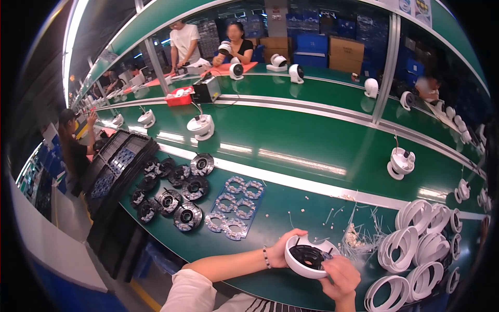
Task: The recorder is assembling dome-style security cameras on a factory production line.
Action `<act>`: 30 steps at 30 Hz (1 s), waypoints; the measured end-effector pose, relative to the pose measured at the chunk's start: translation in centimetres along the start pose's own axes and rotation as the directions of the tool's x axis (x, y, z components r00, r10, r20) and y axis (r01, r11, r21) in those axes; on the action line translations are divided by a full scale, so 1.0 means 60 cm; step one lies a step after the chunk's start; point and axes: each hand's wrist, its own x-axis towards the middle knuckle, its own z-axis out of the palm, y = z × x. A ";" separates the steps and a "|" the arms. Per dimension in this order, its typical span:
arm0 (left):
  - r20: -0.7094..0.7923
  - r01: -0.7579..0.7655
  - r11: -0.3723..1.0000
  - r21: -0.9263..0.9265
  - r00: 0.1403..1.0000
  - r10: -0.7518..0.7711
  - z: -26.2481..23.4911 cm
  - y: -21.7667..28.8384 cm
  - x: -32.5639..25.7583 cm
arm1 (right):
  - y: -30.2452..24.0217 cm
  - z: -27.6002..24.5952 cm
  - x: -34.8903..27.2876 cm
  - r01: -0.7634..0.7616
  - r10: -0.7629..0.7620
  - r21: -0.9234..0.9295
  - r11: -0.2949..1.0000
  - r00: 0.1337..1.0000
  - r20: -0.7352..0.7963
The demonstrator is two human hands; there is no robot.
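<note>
My left hand (284,249) grips the left rim of a white round housing (299,265) with a black ribbed insert (306,256) inside it. The housing is held just above the green bench near its front edge. My right hand (340,275) pinches the right side of that insert with its fingertips, where a small bluish part sits. A beaded bracelet is on my left wrist.
Several black round parts (179,192) and a blue sheet of grey rings (235,205) lie to the left. Black trays (117,164) stand further left. White ring shells (421,249) pile at the right, beside loose white scraps (356,234). White round units ride the green conveyor (291,138). Other people work beyond.
</note>
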 end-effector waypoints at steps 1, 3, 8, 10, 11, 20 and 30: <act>-0.042 0.012 0.999 0.038 0.999 -0.010 -0.001 -0.005 0.003 | 0.001 -0.003 0.002 0.006 -0.006 -0.003 1.000 1.000 -0.002; -0.111 0.116 0.993 0.037 0.988 -0.111 -0.017 0.010 0.008 | 0.006 -0.008 0.005 -0.033 0.033 0.008 0.999 0.999 0.005; -0.225 0.125 0.788 0.603 0.974 0.019 0.026 0.079 -0.033 | 0.017 -0.012 0.031 0.105 -0.092 -0.097 0.990 0.987 0.128; -0.132 -0.089 0.710 0.698 0.959 0.250 0.033 0.081 -0.019 | 0.016 -0.015 0.031 0.107 -0.098 -0.131 0.986 0.993 0.071; -0.102 -0.122 0.691 0.712 0.956 0.274 0.039 0.076 -0.015 | 0.015 -0.015 0.027 0.094 -0.091 -0.141 0.986 0.996 0.025; -0.049 -0.184 0.558 0.809 0.925 0.376 0.015 0.080 0.026 | 0.030 -0.018 -0.020 -0.058 0.079 -0.276 0.959 0.995 0.068; -0.230 -0.217 0.672 0.708 0.828 0.511 -0.020 0.279 0.239 | -0.157 -0.177 0.095 -0.038 0.240 0.647 0.761 0.944 -0.227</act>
